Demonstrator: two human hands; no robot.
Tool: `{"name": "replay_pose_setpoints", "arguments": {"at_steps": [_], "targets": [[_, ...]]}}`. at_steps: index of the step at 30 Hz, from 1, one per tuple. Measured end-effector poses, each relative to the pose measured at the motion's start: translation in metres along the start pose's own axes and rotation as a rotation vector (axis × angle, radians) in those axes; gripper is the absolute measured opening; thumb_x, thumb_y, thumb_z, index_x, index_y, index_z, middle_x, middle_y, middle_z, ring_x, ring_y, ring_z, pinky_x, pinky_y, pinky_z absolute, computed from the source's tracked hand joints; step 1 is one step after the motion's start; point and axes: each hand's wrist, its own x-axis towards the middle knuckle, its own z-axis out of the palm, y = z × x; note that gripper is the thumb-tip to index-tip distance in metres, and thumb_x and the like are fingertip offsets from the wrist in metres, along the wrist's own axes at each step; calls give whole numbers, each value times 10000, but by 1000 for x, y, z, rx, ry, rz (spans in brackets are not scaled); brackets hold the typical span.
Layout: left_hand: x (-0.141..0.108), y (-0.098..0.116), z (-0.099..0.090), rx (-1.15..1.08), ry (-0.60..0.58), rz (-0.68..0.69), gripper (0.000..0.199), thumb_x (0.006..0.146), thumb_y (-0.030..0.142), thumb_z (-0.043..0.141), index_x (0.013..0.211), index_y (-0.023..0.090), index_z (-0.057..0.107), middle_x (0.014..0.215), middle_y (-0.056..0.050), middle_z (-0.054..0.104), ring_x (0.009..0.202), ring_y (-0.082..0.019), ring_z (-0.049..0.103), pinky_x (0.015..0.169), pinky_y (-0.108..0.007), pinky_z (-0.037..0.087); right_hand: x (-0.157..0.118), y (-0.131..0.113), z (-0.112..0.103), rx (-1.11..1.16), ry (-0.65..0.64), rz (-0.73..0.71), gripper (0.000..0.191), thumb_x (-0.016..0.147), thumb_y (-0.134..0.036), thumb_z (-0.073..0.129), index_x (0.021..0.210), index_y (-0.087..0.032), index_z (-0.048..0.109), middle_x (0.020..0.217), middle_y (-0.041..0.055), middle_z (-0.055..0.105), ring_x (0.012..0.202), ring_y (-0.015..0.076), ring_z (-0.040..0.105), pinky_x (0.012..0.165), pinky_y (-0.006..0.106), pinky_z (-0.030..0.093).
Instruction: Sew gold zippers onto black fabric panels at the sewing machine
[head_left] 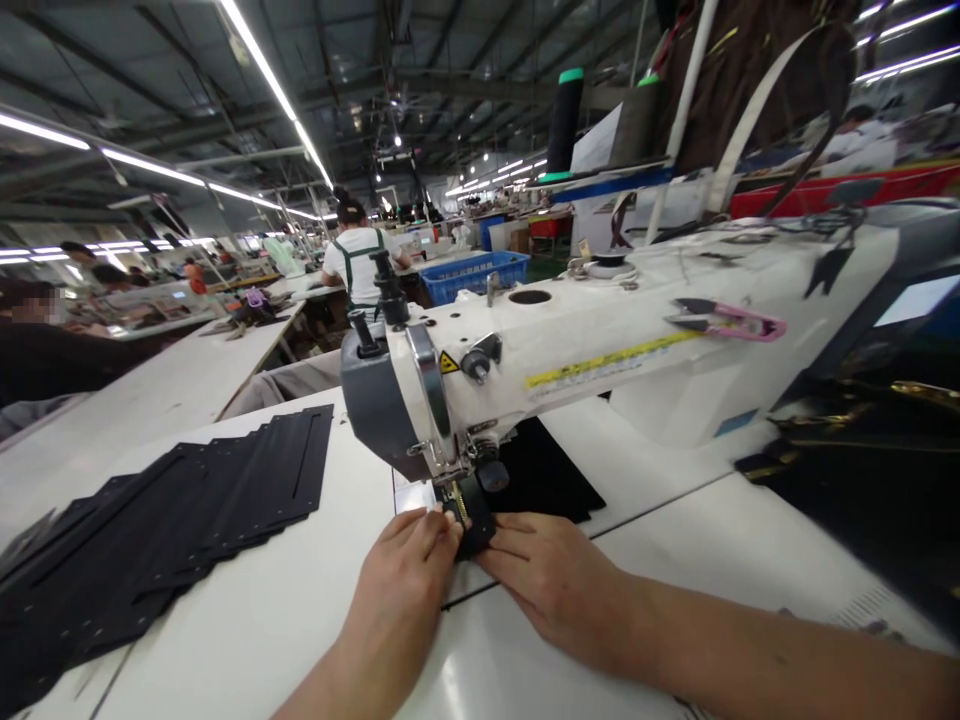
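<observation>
A white sewing machine (585, 340) stands over the white table, its presser foot down by a small black piece (475, 518) with a gold zipper strip (458, 500). My left hand (411, 570) pinches the near left edge of that piece, fingertips just in front of the needle area. On the right side of the same piece, my right hand (551, 570) lies with its fingers together, gripping or pressing the edge. Beyond it, under the machine arm, rests a larger black panel (551, 470).
Overlapping black panels (247, 490) cover the table's left side. Pink-handled snips (731, 320) rest against the machine arm. Behind are a blue basket (476, 277) and a person (356, 255) in a white shirt. Black material (862, 500) lies at the right.
</observation>
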Motion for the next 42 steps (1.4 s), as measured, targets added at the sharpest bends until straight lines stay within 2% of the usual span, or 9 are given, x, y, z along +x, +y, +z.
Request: {"name": "replay_pose_setpoints", "arguments": {"at_steps": [6,10,14,24,27,30,33,36,42], "targets": [[6,-4,0,-44,-27,-100,220,838,105,381,929,153,575,836,-87,597,792,-205,594,685,-322,539,7,6,2,-29,-4,26,227,770,-34,479,938,-126,601,935,61,623,875,197,533,845,307,452],[0,-5,-3,-24,19,-65,249,866,129,353,1012,150,553,936,-108,610,890,-220,591,755,-327,539,7,-2,-1,-179,56,124,155,781,-102,532,910,-136,611,906,85,590,840,220,513,738,351,471],[-3,-4,-4,29,25,-36,256,884,139,326,958,142,571,917,-109,621,862,-223,600,763,-349,539,8,-4,-3,-210,56,144,100,765,-105,553,823,-153,619,862,77,570,786,210,496,679,343,455],[3,-11,0,-41,-60,-107,143,833,124,454,906,138,576,864,-91,597,874,-212,582,788,-343,526,11,2,-4,-248,17,119,168,769,-142,536,912,-136,624,942,111,587,828,242,518,706,385,446],[2,-13,1,-11,-78,-91,154,842,110,433,901,136,573,864,-85,603,880,-197,590,822,-341,518,10,2,-7,-261,98,76,172,834,-154,468,844,-129,637,849,106,608,748,211,538,655,353,464],[0,-13,-1,24,-67,-15,219,850,80,370,931,111,570,894,-102,616,902,-189,599,915,-374,468,11,4,-7,-301,232,6,232,877,-132,414,889,-92,643,865,122,640,809,219,574,720,361,493],[-2,-11,-3,44,-68,31,263,853,68,330,944,101,574,895,-112,629,921,-194,603,952,-404,436,15,9,-3,-271,168,-17,267,888,-101,378,989,-58,622,965,138,651,900,205,598,802,331,506],[-2,-11,-1,35,-72,5,265,849,62,332,945,101,576,909,-114,630,898,-189,615,959,-405,431,19,16,1,-253,72,-42,257,874,-59,387,951,-38,631,967,143,659,868,187,626,764,274,529],[0,-14,6,45,-70,-33,231,844,65,360,918,108,574,880,-84,632,843,-174,625,944,-383,443,23,19,4,-285,86,-13,245,874,-56,395,909,-77,637,957,115,670,856,171,641,746,253,540]]}}
